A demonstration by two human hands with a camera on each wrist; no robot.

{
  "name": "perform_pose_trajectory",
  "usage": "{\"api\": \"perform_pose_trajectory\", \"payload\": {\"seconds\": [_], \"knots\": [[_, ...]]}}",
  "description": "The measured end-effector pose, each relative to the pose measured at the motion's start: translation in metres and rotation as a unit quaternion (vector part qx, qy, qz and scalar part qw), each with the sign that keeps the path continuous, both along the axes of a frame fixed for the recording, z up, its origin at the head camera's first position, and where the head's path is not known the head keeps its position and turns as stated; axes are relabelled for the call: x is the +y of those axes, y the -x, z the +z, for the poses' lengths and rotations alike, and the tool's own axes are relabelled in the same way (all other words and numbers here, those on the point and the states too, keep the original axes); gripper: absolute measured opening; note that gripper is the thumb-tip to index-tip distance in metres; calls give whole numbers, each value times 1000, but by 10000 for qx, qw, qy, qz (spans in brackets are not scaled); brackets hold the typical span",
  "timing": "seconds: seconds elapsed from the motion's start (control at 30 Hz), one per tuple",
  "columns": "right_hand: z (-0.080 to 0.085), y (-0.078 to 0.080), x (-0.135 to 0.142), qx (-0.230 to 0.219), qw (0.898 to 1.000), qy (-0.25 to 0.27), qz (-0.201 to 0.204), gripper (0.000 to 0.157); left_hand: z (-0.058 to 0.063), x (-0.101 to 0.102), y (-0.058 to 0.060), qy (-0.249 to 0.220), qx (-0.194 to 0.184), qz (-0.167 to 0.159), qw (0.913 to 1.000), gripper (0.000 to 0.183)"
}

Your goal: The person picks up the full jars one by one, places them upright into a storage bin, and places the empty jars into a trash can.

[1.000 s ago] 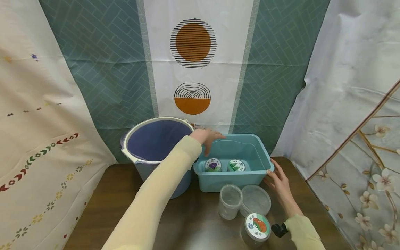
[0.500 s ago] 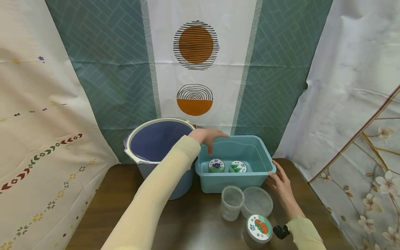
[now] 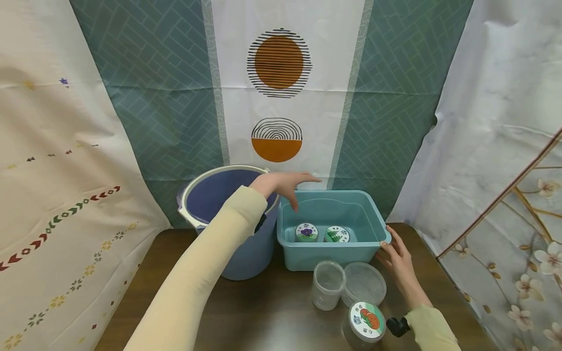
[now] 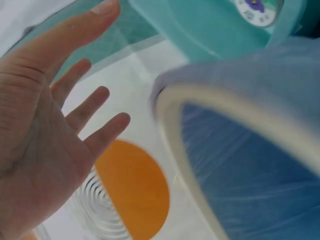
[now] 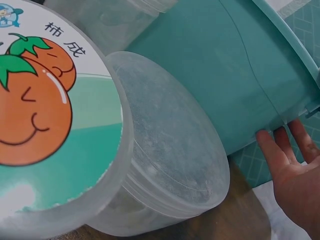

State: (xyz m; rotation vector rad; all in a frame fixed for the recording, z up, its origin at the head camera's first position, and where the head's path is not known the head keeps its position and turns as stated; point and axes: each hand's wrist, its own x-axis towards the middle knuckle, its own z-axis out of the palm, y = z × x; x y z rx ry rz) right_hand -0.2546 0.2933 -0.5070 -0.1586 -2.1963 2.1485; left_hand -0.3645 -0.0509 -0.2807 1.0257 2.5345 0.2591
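Observation:
My left hand (image 3: 285, 185) hovers over the gap between a blue bucket (image 3: 250, 261) and a turquoise plastic bin (image 3: 333, 257), fingers spread, nothing in it. In the left wrist view the palm shows beside the bucket's cream rim (image 4: 175, 100). Two small round tubs sit inside the bin, one with a purple-flower lid (image 3: 306, 231), one with a green-plant lid (image 3: 337, 235). My right hand (image 3: 400, 261) touches the bin's front right corner; in the right wrist view its fairly straight fingers (image 5: 272, 147) rest against the bin's end.
Before the bin stand a clear narrow jar (image 3: 328, 287), a wider clear tub (image 3: 363, 283) and a jar with a persimmon-picture lid (image 3: 366, 321). All are on a dark wooden table (image 3: 246, 317). Patterned cloth (image 3: 171, 122) hangs behind and at both sides.
My left hand has lifted and drawn left, away from the bin toward the bucket. My right hand stays at the bin's corner, and the view shifts slightly.

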Motion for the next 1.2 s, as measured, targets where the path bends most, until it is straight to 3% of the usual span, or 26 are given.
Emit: {"api": "perform_pose_trajectory", "payload": {"seconds": [0.3,0.5,0.73,0.9,1.03,1.2], "knots": [[-1,2,1,20,9999,111,-11,64,25,-41,-10,-651,421,90,9970,95],[1,3,0,60,9999,122,-1,64,29,-69,-26,-993,670,99,9928,91],[-2,1,1,45,9999,107,19,63,10,-102,-51,-1576,977,83,9826,82],[-4,-2,2,121,9999,85,22,61,-6,-128,-72,-1897,1141,509,9739,78],[-3,-2,1,131,9999,66,44,62,-15,-149,-90,-2211,1312,921,9620,75],[-1,-1,0,107,9999,77,45,64,-29,-170,-105,-2439,1534,1224,9497,69]]}}
